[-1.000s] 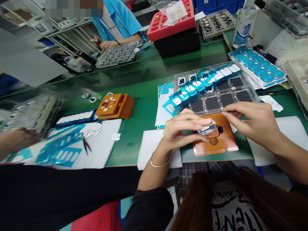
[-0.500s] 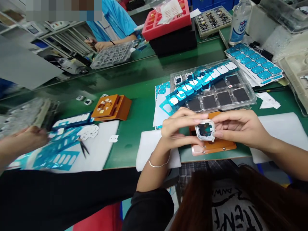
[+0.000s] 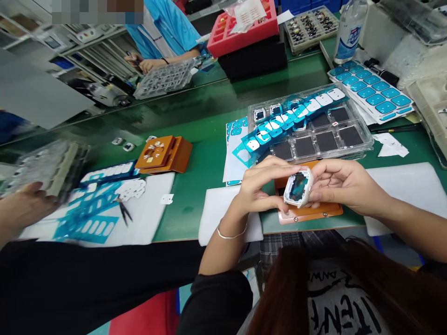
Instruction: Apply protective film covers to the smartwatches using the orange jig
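Head view: your green table (image 3: 206,144) stretches across, carrying everything near your hands. Just beyond them lies a clear tray (image 3: 305,145), with small white-edged parts in some of its far-left pockets and dark square pockets along its near row. Blue label sheets (image 3: 370,90) lie to the right of the tray, at its far corner. One white pad (image 3: 216,214) sits on your left at the table's near edge; another white pad (image 3: 407,193) sits on your right. Between the pads is an orange plate (image 3: 310,215), partly covered by your hands. A blue strip (image 3: 296,118) with white labels lies slantwise across the tray. Your right hand (image 3: 345,184) has its fingers clamped on the right edge of a small frame. Your left hand (image 3: 263,186) has thumb and forefinger spread apart, their tips at the opposite side; you cannot tell whether they grip. That white frame (image 3: 296,202) is held up over the plate, tilted, its opening facing you, between your two hands.
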